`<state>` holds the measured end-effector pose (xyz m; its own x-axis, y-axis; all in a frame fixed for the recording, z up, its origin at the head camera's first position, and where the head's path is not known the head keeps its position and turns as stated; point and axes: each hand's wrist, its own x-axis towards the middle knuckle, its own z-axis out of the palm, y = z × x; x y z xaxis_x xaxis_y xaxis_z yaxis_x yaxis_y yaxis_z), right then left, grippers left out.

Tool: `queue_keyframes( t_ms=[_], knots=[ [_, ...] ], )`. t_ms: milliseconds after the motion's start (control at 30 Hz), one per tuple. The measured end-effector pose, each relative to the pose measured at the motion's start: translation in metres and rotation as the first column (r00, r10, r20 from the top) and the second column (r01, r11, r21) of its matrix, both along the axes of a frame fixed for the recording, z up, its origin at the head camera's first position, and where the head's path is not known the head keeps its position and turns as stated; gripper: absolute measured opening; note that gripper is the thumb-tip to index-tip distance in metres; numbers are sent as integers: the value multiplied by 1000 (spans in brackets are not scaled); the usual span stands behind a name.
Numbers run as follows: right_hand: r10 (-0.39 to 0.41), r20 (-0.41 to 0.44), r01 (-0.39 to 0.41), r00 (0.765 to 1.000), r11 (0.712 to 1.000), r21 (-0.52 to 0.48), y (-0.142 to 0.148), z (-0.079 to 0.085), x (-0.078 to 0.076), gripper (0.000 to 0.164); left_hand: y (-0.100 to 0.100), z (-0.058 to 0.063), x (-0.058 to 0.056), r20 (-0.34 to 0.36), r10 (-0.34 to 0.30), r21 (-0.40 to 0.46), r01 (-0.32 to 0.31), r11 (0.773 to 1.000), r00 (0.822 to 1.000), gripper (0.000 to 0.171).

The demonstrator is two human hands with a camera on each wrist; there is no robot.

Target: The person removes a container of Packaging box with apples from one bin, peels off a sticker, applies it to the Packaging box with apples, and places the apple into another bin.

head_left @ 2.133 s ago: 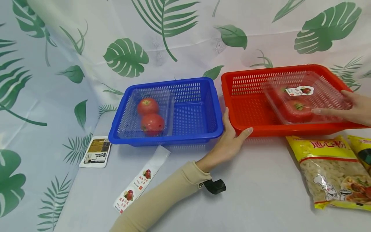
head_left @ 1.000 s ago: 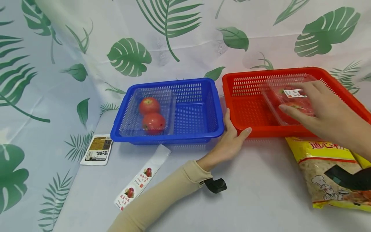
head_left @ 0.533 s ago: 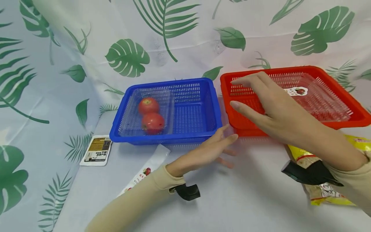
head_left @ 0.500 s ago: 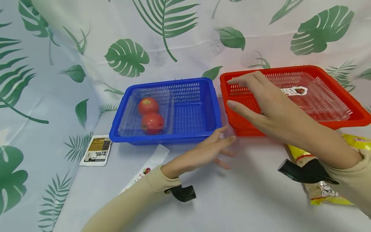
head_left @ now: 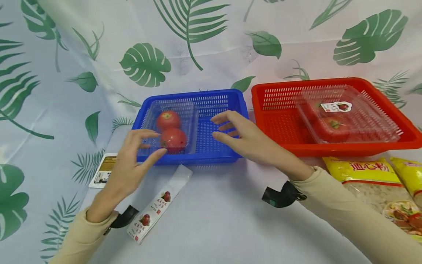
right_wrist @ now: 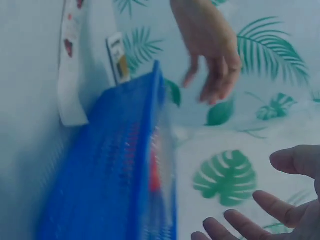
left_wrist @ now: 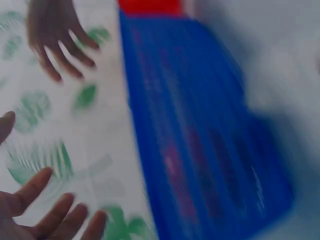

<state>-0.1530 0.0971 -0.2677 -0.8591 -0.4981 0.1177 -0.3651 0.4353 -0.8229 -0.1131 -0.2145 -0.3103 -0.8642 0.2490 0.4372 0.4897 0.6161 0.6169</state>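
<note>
In the head view my left hand (head_left: 130,167) hovers near the front left corner of the blue basket (head_left: 211,158), fingers loosely bent and holding nothing. My right hand (head_left: 245,139) is over that basket's right side, thumb and fingers apart around air. Inside the blue basket, at its left, lies a clear plastic box (head_left: 192,126) with two red apples (head_left: 173,139). The wrist views show both hands with spread fingers above the blue basket. A second clear box (head_left: 369,117), bearing a white apple label (head_left: 336,106), sits in the red basket (head_left: 323,149) with red fruit inside.
A strip of apple stickers (head_left: 158,207) lies on the table in front of the blue basket. Left of it is a white packet (head_left: 103,176), partly behind my left hand. Yellow pasta bags (head_left: 366,172) lie at the right, partly covered by my right sleeve. A leaf-print cloth hangs behind.
My right hand let go of the labelled box and swept left from the red basket to the blue one. My left hand left the gap between the baskets and moved left.
</note>
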Motion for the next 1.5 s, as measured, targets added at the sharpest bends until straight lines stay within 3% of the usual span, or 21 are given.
queue_keyframes(
  t_ms=[100, 167, 233, 300, 433, 500, 567, 633, 700, 767, 867, 1000, 1333, 1500],
  knots=[
    [4, 84, -3, 996, 1000, -15, -21, -13, -14, 46, -27, -11, -8, -42, 179, -27, -180, 983, 983, 63],
    [-14, 154, 18, 988, 1000, -21, -33, -20, -23, 49, -38, -17, -13, 16, 249, -38, -248, 968, 968, 79],
    [-45, 234, 49, 971, 999, -12, -45, -26, -32, 55, -44, -24, -17, 118, 289, -43, -286, 957, 950, 94],
    [-79, 327, 82, 942, 997, 5, -55, -31, -39, 63, -48, -29, -21, 225, 306, -45, -304, 952, 925, 106],
    [-126, 463, 110, 877, 992, 61, -72, -41, -52, 81, -54, -33, -31, 430, 271, -10, -296, 955, 861, 118],
    [-132, 507, 105, 852, 991, 82, -77, -46, -56, 87, -55, -32, -34, 499, 247, 7, -289, 957, 831, 119],
    [-133, 534, 94, 835, 991, 99, -82, -50, -59, 87, -56, -31, -35, 536, 234, 18, -287, 958, 812, 119],
    [-128, 547, 85, 827, 991, 104, -86, -53, -61, 76, -57, -31, -36, 550, 232, 22, -291, 956, 802, 120],
    [-119, 547, 76, 828, 992, 100, -89, -56, -62, 52, -58, -31, -36, 559, 231, 24, -294, 956, 797, 121],
    [-110, 541, 73, 834, 993, 90, -92, -57, -64, 41, -59, -30, -36, 562, 230, 27, -295, 955, 795, 121],
    [-93, 551, 66, 830, 995, 69, -93, -57, -65, 41, -60, -30, -37, 569, 223, 31, -291, 956, 791, 123],
    [-84, 567, 62, 820, 996, 58, -90, -56, -66, 66, -60, -30, -40, 574, 209, 34, -278, 960, 792, 124],
    [-171, 560, 122, 811, 985, 123, -58, -49, -60, 57, -55, -29, -42, 582, 226, 11, -285, 958, 781, 123],
    [-179, 567, 123, 804, 983, 136, -46, -50, -61, 67, -57, -30, -39, 588, 225, 21, -293, 956, 777, 124]
  ],
)
